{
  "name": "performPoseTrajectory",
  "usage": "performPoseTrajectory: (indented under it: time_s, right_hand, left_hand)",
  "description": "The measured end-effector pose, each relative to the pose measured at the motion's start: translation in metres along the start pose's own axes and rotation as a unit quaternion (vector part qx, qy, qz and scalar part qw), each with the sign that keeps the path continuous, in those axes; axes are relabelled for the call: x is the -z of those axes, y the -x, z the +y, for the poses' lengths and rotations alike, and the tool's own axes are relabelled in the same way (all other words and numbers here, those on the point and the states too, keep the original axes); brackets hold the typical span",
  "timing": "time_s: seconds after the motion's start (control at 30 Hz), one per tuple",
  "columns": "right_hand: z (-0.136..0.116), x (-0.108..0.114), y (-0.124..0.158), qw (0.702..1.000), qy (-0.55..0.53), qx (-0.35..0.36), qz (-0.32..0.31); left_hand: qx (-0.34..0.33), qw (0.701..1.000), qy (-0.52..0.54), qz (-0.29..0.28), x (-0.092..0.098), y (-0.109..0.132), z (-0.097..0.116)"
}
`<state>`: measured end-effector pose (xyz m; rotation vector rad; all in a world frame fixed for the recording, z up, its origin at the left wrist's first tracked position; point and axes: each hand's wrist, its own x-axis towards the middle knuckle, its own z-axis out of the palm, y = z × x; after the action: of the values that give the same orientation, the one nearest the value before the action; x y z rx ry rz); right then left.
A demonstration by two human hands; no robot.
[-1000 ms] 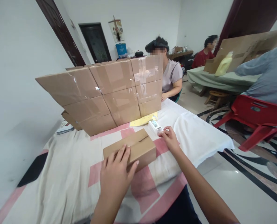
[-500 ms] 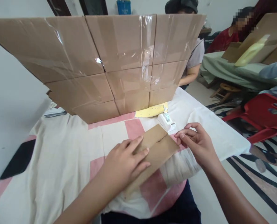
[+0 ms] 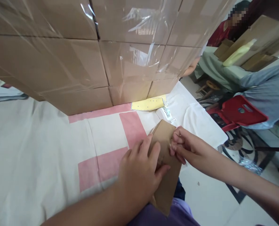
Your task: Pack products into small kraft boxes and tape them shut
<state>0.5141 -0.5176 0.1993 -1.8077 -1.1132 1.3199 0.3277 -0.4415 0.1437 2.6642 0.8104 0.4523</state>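
Observation:
A small brown cardboard box lies at the near edge of the table, turned so one end sticks out over my lap. My left hand lies flat on its top with fingers spread, pressing it down. My right hand pinches at the box's right side near the top seam; what is between its fingers is too small to make out. A white tape dispenser lies just beyond the box.
A wall of stacked, taped cardboard boxes fills the far side of the table. A yellow sheet lies at its base. The cloth is cream with pink squares. A red chair and people sit to the right.
My head has moved closer and lower. The small box has been turned end-on and pulled toward me over the table edge. My right hand moved onto the box.

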Motion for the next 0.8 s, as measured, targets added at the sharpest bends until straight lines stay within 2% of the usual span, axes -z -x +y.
performPoseTrajectory:
  time_s: [0.23,0.47,0.67,0.8]
  right_hand:
    - [-0.001,0.002,-0.011,0.998,0.056,-0.023,-0.028]
    - [-0.011,-0.009,-0.015,0.992,0.124,-0.022,0.02]
    - [-0.022,-0.015,-0.021,0.965,0.259,-0.013,0.045]
    - [-0.022,-0.016,-0.025,0.952,0.301,-0.017,0.049]
  left_hand:
    - [-0.016,0.999,-0.012,0.025,0.0,0.005,0.0]
    - [-0.033,0.998,-0.045,0.027,0.0,0.008,0.003]
    - [-0.032,0.998,-0.044,0.036,-0.002,0.008,0.002]
    - [-0.036,0.998,-0.046,0.028,-0.001,0.007,0.001]
